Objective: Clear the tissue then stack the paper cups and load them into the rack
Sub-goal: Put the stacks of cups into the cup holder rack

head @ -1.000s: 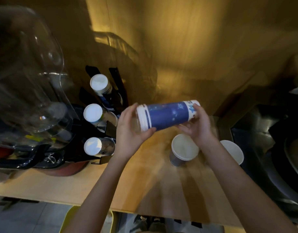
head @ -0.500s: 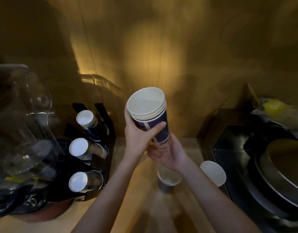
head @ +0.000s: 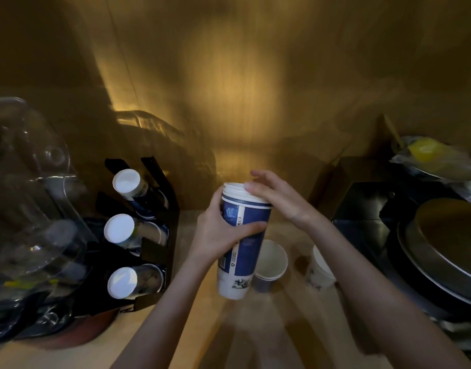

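The left hand wraps around the middle of a stack of blue-and-white paper cups, held upright above the wooden counter. The right hand lies flat across the stack's top rims. Just below and right of the grip, an open cup stands on the counter, with another cup further right, partly behind the right forearm. Left of the grip, a black rack holds three rows of cups lying sideways.
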